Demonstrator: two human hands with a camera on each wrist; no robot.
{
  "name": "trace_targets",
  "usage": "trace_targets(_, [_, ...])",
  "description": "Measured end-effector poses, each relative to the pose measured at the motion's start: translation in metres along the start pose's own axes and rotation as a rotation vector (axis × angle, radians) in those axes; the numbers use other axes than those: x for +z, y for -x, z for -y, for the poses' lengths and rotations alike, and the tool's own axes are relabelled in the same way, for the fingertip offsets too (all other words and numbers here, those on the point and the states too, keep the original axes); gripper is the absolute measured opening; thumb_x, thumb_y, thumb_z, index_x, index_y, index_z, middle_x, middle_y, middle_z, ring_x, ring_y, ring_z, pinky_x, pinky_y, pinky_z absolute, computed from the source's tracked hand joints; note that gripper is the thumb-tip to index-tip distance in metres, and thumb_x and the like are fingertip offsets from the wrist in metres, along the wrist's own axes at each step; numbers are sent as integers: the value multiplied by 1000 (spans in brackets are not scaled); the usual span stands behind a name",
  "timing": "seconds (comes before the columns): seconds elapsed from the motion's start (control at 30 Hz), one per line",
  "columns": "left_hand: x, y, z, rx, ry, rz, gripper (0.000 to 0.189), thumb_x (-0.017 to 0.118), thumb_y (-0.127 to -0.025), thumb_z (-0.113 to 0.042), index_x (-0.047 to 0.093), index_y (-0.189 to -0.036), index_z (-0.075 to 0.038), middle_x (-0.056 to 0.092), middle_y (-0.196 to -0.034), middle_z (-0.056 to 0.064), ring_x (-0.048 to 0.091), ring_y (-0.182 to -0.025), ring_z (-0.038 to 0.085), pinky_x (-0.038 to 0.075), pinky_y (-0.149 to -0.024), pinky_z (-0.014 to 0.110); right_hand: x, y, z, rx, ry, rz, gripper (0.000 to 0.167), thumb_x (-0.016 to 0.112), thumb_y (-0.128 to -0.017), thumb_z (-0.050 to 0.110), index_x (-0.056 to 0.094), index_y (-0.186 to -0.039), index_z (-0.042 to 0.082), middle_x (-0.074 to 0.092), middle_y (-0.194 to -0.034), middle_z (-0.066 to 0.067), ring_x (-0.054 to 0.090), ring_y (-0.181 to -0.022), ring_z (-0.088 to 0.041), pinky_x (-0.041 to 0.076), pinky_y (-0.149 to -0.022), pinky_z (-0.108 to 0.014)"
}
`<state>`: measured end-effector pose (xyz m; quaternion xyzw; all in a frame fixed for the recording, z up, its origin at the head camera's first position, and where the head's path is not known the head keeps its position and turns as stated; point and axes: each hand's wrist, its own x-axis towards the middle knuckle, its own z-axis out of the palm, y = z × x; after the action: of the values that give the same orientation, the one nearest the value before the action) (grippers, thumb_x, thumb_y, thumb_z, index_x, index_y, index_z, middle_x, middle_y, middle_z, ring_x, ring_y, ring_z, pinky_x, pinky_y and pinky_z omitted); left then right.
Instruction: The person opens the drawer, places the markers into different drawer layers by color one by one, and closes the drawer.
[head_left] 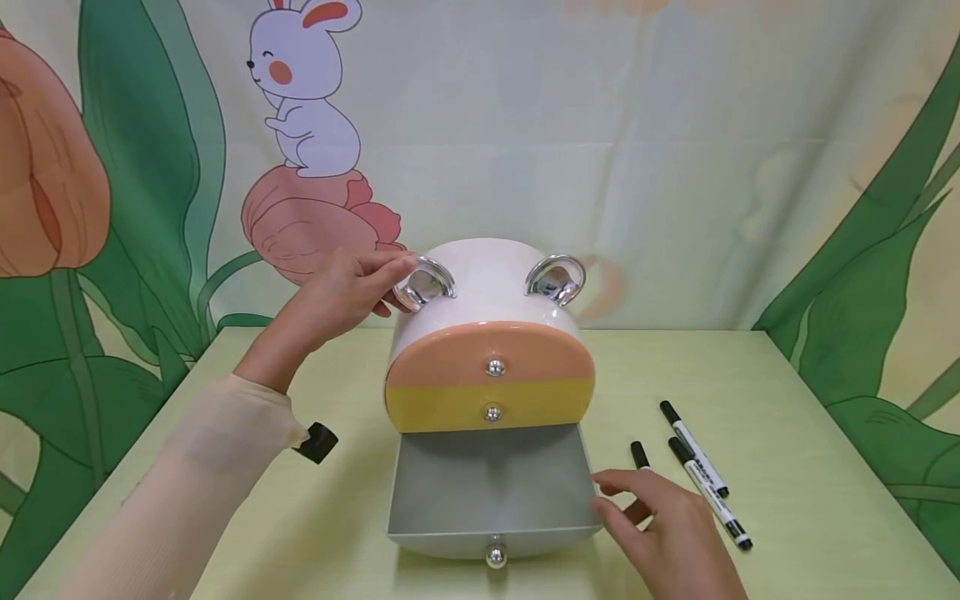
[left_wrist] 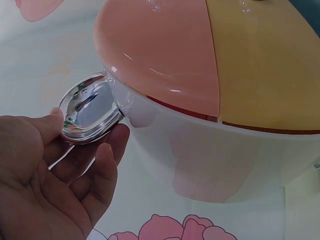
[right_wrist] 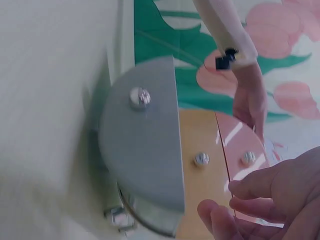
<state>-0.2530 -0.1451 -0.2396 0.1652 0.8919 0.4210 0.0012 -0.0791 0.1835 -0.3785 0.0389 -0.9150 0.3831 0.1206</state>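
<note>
A white drawer box (head_left: 483,275) with two silver ears stands mid-table. Its orange upper drawer (head_left: 435,358) and yellow middle drawer (head_left: 438,408) are closed, each with a silver knob. The grey bottom drawer (head_left: 491,483) is pulled out, and no items show inside. My left hand (head_left: 337,292) pinches the left silver ear (left_wrist: 90,107) between thumb and fingers. By the right side of the grey drawer is my right hand (head_left: 667,525), its fingers loosely bent and holding nothing. In the right wrist view, those fingers overlap the yellow and orange fronts.
Black-capped white markers lie right of the box: a far one (head_left: 697,454), one beside it (head_left: 712,496), and another (head_left: 639,454) partly hidden behind my right hand. A printed cloth (head_left: 675,167) hangs behind the pale green table (head_left: 810,467). A black device (head_left: 318,442) sits at my left wrist.
</note>
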Motion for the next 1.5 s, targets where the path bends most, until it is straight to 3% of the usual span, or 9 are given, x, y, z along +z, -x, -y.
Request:
trace_targets(0.1, [0, 0, 0, -1, 1, 5, 43, 55, -108, -38, 66, -139, -10, 74, -103, 14, 66, -89, 27, 56, -87, 35, -9, -4, -5, 64, 17, -12, 22, 83, -89, 12, 80, -110, 17, 76, -102, 5, 64, -69, -3, 53, -60, -23])
trace_targets(0.27, [-1, 0, 0, -3, -4, 8, 44, 55, -108, -39, 66, -139, -10, 75, -102, 13, 66, -90, 27, 56, -88, 36, -19, -7, -19, 56, 8, -59, 20, 80, -92, 13, 79, -112, 14, 77, -100, 5, 65, -70, -6, 52, -57, -25])
trace_targets(0.47, [-1, 0, 0, 1, -12, 8, 45, 55, -108, -40, 67, -139, -10, 75, -101, 12, 66, -90, 27, 56, -88, 36, -24, -18, -39, 181, 82, 5, 25, 77, -96, 20, 76, -118, 11, 76, -104, -3, 64, -74, -14, 51, -57, -27])
trace_targets(0.63, [-1, 0, 0, 4, -8, 7, 44, 55, -108, -40, 67, -138, -10, 75, -101, 12, 66, -90, 27, 57, -87, 36, -22, -25, -57, 214, 130, 21, 29, 77, -96, 20, 75, -121, 7, 76, -104, -7, 63, -75, -16, 50, -59, -29])
trace_targets(0.97, [-1, 1, 0, 8, 4, 12, 45, 55, -108, -40, 66, -139, -10, 75, -106, 14, 66, -90, 26, 56, -87, 35, -16, -32, -82, 201, 140, 36, 25, 76, -94, 13, 75, -115, 1, 75, -96, -7, 67, -78, -19, 52, -63, -30])
trace_targets(1.13, [-1, 1, 0, 6, 0, 7, 44, 55, -108, -40, 67, -139, -10, 76, -103, 13, 66, -89, 27, 56, -87, 35, -11, -36, -91, 247, 164, 74, 25, 76, -94, 14, 74, -115, 0, 74, -94, -6, 68, -78, -21, 54, -66, -35])
trace_targets(1.5, [-1, 0, 0, -4, 11, 5, 44, 55, -108, -40, 69, -135, -9, 76, -101, 12, 66, -89, 26, 56, -87, 35, -1, -41, -100, 327, 240, 163, 34, 76, -93, 18, 70, -121, -2, 68, -89, -4, 55, -69, -19, 46, -61, -34])
